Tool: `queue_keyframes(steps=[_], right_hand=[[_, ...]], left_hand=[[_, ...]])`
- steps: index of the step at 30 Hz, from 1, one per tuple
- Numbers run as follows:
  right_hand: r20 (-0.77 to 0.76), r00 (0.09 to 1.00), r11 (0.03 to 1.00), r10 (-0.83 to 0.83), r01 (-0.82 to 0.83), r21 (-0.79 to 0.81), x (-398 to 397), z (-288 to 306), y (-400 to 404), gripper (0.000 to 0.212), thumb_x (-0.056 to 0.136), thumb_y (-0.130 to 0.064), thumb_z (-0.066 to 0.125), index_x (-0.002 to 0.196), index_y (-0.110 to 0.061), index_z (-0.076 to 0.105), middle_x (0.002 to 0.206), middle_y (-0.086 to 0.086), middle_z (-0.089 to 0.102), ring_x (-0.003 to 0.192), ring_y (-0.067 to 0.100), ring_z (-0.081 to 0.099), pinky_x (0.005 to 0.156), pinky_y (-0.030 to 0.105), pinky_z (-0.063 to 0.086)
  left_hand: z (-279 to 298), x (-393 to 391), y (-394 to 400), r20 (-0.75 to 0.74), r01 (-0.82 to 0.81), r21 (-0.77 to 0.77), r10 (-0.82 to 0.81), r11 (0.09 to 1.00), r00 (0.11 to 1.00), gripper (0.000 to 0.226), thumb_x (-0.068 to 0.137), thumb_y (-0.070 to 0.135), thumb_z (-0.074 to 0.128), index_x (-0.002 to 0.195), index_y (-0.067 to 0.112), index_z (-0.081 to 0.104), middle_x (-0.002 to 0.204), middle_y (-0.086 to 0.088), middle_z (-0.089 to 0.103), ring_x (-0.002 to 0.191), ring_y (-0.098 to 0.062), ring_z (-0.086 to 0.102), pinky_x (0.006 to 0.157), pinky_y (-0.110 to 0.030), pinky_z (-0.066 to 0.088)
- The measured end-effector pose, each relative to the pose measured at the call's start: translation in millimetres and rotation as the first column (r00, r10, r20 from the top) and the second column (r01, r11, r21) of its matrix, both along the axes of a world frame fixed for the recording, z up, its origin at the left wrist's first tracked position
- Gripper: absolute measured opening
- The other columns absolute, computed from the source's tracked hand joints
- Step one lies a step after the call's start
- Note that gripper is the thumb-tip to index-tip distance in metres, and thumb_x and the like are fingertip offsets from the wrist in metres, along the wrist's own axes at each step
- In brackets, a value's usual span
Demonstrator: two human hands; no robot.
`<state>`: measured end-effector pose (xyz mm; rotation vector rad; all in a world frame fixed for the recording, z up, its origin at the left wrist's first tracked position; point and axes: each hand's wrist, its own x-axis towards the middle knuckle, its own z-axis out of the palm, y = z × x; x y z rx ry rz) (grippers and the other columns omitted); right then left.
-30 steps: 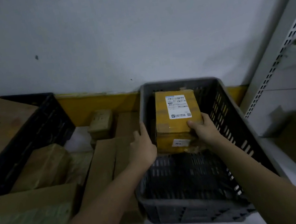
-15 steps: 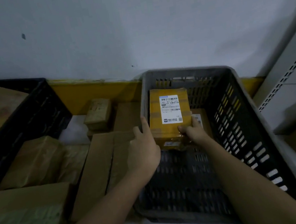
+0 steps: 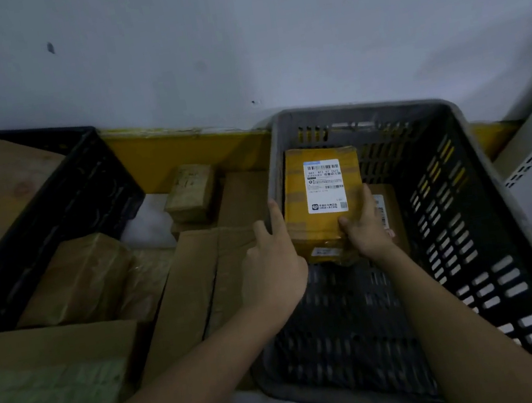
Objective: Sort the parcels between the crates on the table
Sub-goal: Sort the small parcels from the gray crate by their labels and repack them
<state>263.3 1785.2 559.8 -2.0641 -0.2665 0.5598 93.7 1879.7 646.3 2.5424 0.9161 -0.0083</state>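
Both my hands grip the yellow taped parcel with white label [image 3: 321,200] inside the grey slotted plastic crate [image 3: 485,203]. Left hand [image 3: 272,266] fingers straight against its left side; right hand [image 3: 366,226] curled round its near-right corner.

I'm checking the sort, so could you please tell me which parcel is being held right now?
The yellow taped parcel with the white label, inside the grey plastic crate; the plain brown ones lie untouched.
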Motion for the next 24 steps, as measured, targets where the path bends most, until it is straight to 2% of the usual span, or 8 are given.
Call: queue_keyframes(steps=[7,11,14,16,18,20,22,24], right_hand=[[0.176,0.980,0.954,0.096,-0.040,-0.298,-2.5,2.0,6.2,0.059,0.102,-0.031,0.043,0.154,-0.036,0.016,0.161,0.009,0.015,0.143,0.040,0.021,0.113,0.054,0.024],[0.200,0.973,0.945,0.112,-0.042,-0.325,-3.9,17.5,5.6,0.052,0.103,-0.032,0.042,0.152,-0.026,0.026,0.160,0.013,0.014,0.143,0.042,0.015,0.116,0.051,0.018],[0.383,0.923,0.971,0.041,0.054,-0.235,-15.3,50.6,13.2,0.046,0.103,-0.030,0.043,0.145,-0.011,0.040,0.153,0.018,0.030,0.136,0.042,0.032,0.111,0.050,0.030],[0.458,0.889,0.989,0.029,0.040,-0.140,-30.1,84.0,22.2,0.040,0.104,-0.027,0.043,0.138,-0.008,0.049,0.143,0.016,0.047,0.121,0.033,0.051,0.099,0.044,0.043],[0.500,0.858,0.991,0.119,-0.069,-0.116,-50.8,116.8,32.7,0.035,0.105,-0.025,0.042,0.132,-0.008,0.056,0.131,0.010,0.059,0.094,0.020,0.057,0.082,0.035,0.044],[0.547,0.816,0.982,0.189,-0.158,-0.104,-74.4,145.2,43.1,0.032,0.105,-0.024,0.042,0.128,-0.010,0.060,0.120,0.007,0.062,0.077,0.010,0.052,0.075,0.031,0.041],[0.562,0.796,0.972,0.224,-0.225,-0.068,-99.8,163.4,56.1,0.029,0.105,-0.026,0.043,0.124,-0.014,0.062,0.111,0.003,0.064,0.081,0.014,0.056,0.072,0.033,0.045],[0.539,0.799,0.957,0.267,-0.288,-0.047,-124.9,169.1,77.0,0.026,0.104,-0.028,0.044,0.120,-0.019,0.063,0.105,0.001,0.064,0.090,0.020,0.059,0.074,0.036,0.048]], left_hand=[[4.1,-0.8,-1.6,-0.009,0.008,-0.047,-0.008,0.999,1.000,0.087,0.099,0.018,0.049,0.156,0.025,-0.016,0.157,-0.014,0.020,0.101,-0.031,0.058,0.063,-0.031,0.041],[9.9,-3.0,-2.2,-0.005,-0.002,-0.069,0.002,0.998,1.000,0.084,0.098,0.022,0.049,0.157,0.022,-0.011,0.155,-0.014,0.023,0.103,-0.031,0.058,0.067,-0.032,0.042],[13.4,-2.0,5.8,-0.002,0.035,-0.207,-0.036,0.978,0.999,0.088,0.097,0.030,0.050,0.156,0.026,-0.014,0.157,-0.013,0.017,0.111,-0.035,0.055,0.073,-0.036,0.044],[21.8,-3.4,18.1,-0.042,0.047,-0.408,-0.070,0.912,0.997,0.088,0.098,0.035,0.048,0.154,0.032,-0.020,0.164,-0.009,0.000,0.132,-0.039,0.042,0.091,-0.041,0.045],[29.2,-16.4,30.9,-0.057,0.061,-0.584,-0.116,0.809,0.992,0.083,0.101,0.048,0.042,0.150,0.039,-0.024,0.165,-0.007,-0.012,0.149,-0.037,0.016,0.114,-0.049,0.027],[32.2,-42.4,39.5,0.024,0.122,-0.626,-0.137,0.770,0.990,0.077,0.101,0.056,0.037,0.151,0.042,-0.019,0.166,-0.003,-0.009,0.152,-0.030,0.005,0.119,-0.049,0.013],[29.0,-79.2,48.3,0.161,0.163,-0.620,-0.079,0.768,0.984,0.071,0.101,0.055,0.039,0.155,0.043,-0.006,0.166,0.007,0.000,0.151,-0.022,0.009,0.118,-0.043,0.017],[23.8,-121.0,64.1,0.262,0.134,-0.612,0.040,0.779,0.964,0.063,0.102,0.051,0.041,0.155,0.041,0.010,0.161,0.014,0.015,0.142,-0.011,0.031,0.108,-0.028,0.030]])
